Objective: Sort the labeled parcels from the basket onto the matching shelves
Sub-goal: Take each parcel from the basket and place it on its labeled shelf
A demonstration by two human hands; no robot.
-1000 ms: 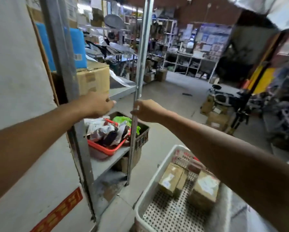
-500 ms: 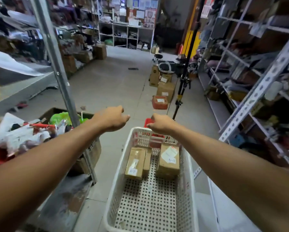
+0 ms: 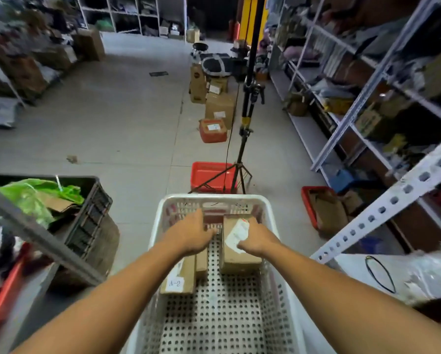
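While both hands reach into the white perforated plastic basket [image 3: 215, 318], the pick-up step is in hand. The right hand [image 3: 256, 241] rests on the larger brown cardboard parcel [image 3: 239, 256]; the left hand [image 3: 192, 235] covers the flat parcel labelled A-2 [image 3: 179, 279]. Whether either hand's fingers are clamped, I cannot tell. Next: grip, read the label, find its shelf.

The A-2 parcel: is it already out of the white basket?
No. The A-2 parcel lies on the perforated floor of the white basket, partly under the left hand.
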